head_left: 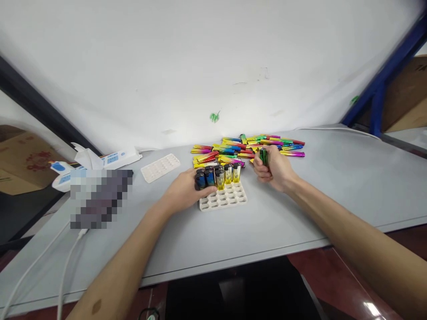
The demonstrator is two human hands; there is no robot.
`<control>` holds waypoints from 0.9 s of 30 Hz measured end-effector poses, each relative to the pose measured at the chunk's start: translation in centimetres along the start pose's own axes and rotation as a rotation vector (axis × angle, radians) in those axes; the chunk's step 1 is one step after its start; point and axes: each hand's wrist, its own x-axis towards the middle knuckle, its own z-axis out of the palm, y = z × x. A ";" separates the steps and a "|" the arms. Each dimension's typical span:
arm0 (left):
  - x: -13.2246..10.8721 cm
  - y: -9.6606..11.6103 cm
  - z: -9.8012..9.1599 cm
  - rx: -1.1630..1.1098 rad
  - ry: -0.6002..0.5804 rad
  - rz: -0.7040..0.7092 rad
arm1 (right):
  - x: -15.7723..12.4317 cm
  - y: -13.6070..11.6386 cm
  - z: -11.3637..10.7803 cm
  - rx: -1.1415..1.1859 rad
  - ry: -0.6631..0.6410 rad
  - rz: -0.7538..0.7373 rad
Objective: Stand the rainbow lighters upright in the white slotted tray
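Observation:
A white tray (pixel 223 202) with rows of slots lies on the table, its back rows holding several upright lighters (pixel 228 173), some blue and some yellow-and-silver. My left hand (pixel 185 191) is wrapped round the left end of this group, thumb in front of the blue lighters (pixel 205 178) and the other fingers mostly hidden behind. To the right of the tray, my right hand (pixel 275 166) is closed around a green lighter (pixel 263 156); whether it holds more than one I cannot tell. Behind both hands spreads a loose pile of shiny multicoloured lighters (pixel 227 150).
A second white slotted tray (pixel 160 168) lies to the left. Beyond it are a white power strip (pixel 122 158) and a pixelated dark object (pixel 103 198) with white cables (pixel 68 258). A white wall (pixel 200 66) bounds the grey table (pixel 283 235) at the back.

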 end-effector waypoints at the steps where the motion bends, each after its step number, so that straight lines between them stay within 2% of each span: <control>1: 0.0 0.0 0.0 -0.003 0.000 0.000 | 0.0 0.0 0.1 -0.003 -0.018 0.000; 4: 0.0 0.1 -0.1 -0.003 -0.002 0.011 | -0.2 0.1 0.1 0.005 -0.103 -0.050; 7: 0.0 0.0 -0.1 0.009 -0.001 0.030 | -0.3 0.0 -0.2 -0.018 -0.191 -0.166; 10: 0.0 0.0 0.0 0.021 0.006 0.025 | -0.4 -0.2 -1.0 -0.171 -0.242 -0.277; 13: 0.0 0.0 0.0 0.013 0.001 0.020 | -0.7 -0.6 -1.7 -0.298 -0.275 -0.301; 18: 0.0 -0.1 0.0 -0.004 -0.004 0.048 | -1.4 -0.8 -1.4 -0.292 -0.372 -0.350; 20: 0.0 0.0 0.0 -0.003 0.003 0.059 | -1.5 -0.5 -0.8 -0.349 -0.318 -0.388; 22: -0.1 0.0 0.1 -0.001 0.010 0.069 | -1.7 0.0 -0.1 -0.427 -0.210 -0.434; 27: -0.1 0.1 0.1 -0.004 0.014 0.056 | -2.2 1.5 1.5 -0.595 0.021 -0.697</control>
